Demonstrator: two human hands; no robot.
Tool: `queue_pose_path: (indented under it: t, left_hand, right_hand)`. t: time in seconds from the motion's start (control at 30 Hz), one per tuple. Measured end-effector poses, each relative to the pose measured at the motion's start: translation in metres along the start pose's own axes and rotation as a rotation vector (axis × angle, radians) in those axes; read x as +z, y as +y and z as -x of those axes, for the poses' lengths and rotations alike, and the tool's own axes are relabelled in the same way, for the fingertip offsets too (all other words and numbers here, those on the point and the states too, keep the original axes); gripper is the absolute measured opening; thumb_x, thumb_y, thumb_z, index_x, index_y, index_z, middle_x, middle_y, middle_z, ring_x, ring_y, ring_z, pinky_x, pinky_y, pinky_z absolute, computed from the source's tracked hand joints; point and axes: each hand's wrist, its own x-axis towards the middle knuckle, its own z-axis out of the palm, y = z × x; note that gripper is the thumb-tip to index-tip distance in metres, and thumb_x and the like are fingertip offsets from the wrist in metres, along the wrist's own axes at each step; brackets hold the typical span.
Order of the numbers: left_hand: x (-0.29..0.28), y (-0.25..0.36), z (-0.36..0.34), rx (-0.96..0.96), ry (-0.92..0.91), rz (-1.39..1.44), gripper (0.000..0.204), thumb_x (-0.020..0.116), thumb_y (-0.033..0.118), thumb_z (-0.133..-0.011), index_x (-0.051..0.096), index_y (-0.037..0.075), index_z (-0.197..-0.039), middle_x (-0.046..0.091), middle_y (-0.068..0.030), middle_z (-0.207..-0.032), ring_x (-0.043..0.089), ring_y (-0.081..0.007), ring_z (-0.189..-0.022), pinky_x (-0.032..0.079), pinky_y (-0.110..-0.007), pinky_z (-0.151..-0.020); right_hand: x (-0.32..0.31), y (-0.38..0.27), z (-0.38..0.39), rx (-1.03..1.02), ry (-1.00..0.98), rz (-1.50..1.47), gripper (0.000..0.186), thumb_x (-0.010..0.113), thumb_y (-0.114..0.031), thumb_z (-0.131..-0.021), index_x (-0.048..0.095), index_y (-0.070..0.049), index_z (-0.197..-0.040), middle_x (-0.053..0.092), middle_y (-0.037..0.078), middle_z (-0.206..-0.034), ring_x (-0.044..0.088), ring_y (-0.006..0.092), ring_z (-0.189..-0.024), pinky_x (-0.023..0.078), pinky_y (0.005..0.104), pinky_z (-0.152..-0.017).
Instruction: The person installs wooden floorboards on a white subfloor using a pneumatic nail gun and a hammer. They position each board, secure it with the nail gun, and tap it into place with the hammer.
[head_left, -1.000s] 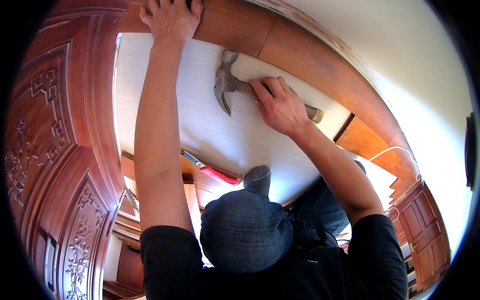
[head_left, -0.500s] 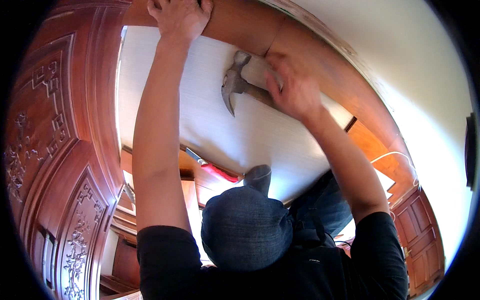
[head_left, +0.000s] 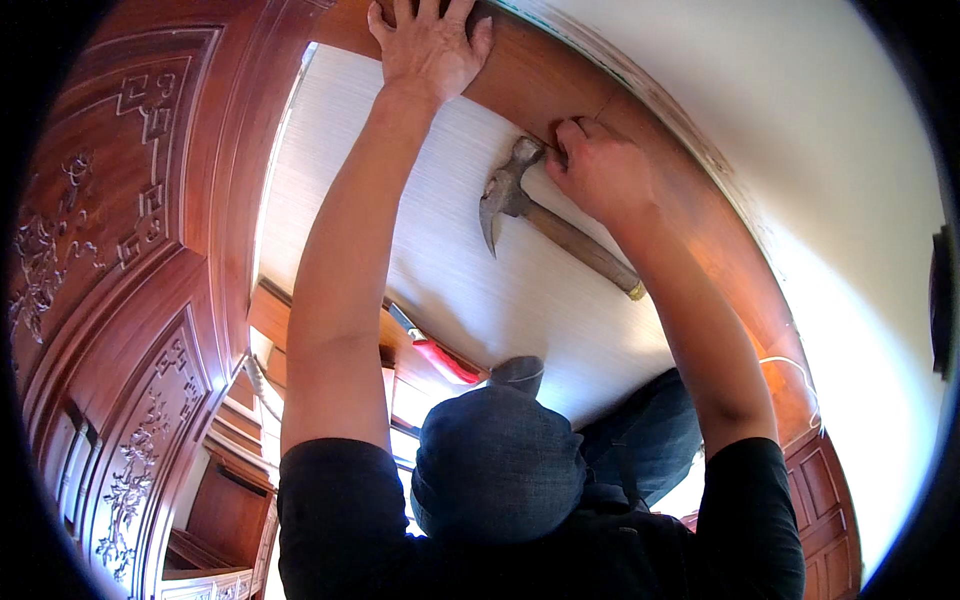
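Note:
My left hand (head_left: 430,48) lies with its fingers spread on a brown wooden board (head_left: 520,72) along the wall, its fingertips cut off by the top of the view. My right hand (head_left: 602,172) is closed, fingers curled, at the near edge of the same board, close to a seam. Whatever those fingers hold, if anything, is hidden. Just beside the right hand a claw hammer (head_left: 565,235) with a worn metal head and wooden handle lies on a pale, fine-lined panel (head_left: 440,215). Neither hand touches the hammer.
A red-handled tool (head_left: 440,360) with a metal blade lies by the panel's near edge. My denim-covered knee (head_left: 495,465) is on the near side. Carved reddish wooden doors (head_left: 120,250) stand at left. A white wall (head_left: 820,200) rises at right, with a white cable (head_left: 795,372) below it.
The pale strip seen under my right hand earlier no longer shows; brown wood reaches there now. My right hand has shifted away from the hammer handle, which is now uncovered. The view has shifted slightly.

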Motion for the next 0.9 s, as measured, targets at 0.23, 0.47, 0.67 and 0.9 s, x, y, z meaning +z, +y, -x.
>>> queue_pose_path:
  t: [0.23,0.47,0.67,0.9]
  left_hand:
    - [0.000,-0.004,0.000,0.039,0.038,0.025,0.044,0.062,0.036,-0.097,0.061,0.012,-0.133,0.049,-0.0195,-0.146,0.034,-0.0421,-0.145,0.023,-0.072,-0.116]
    - [0.006,-0.005,0.002,0.061,0.075,-0.019,0.044,0.065,0.035,-0.094,0.061,0.012,-0.130,0.051,-0.0191,-0.143,0.037,-0.0421,-0.142,0.026,-0.071,-0.114]
    - [0.003,-0.005,0.003,0.069,0.053,-0.017,0.043,0.066,0.033,-0.093,0.061,0.012,-0.130,0.051,-0.0190,-0.143,0.039,-0.0416,-0.141,0.027,-0.071,-0.113]
    - [0.004,-0.009,0.003,0.110,0.081,-0.068,0.043,0.066,0.031,-0.094,0.060,0.011,-0.132,0.050,-0.0201,-0.144,0.037,-0.0422,-0.143,0.025,-0.069,-0.116]
  right_hand:
    - [-0.009,0.017,0.026,0.052,-0.005,-0.021,0.026,0.069,-0.034,-0.092,0.063,-0.009,-0.097,0.070,0.013,-0.096,0.071,0.0335,-0.085,0.059,0.0470,-0.073]
    - [-0.013,0.002,0.010,0.201,-0.148,0.048,0.030,0.071,-0.037,-0.093,0.063,-0.009,-0.097,0.072,0.011,-0.093,0.072,0.0343,-0.082,0.058,0.0474,-0.070]
    - [-0.005,0.012,0.021,0.174,-0.088,-0.010,0.039,0.067,-0.045,-0.094,0.065,-0.010,-0.110,0.075,0.018,-0.098,0.075,0.0385,-0.084,0.062,0.0512,-0.071]
    - [-0.003,0.002,0.016,0.192,-0.026,-0.050,0.032,0.072,-0.039,-0.092,0.064,-0.009,-0.101,0.072,0.013,-0.094,0.073,0.0362,-0.082,0.059,0.0495,-0.071]
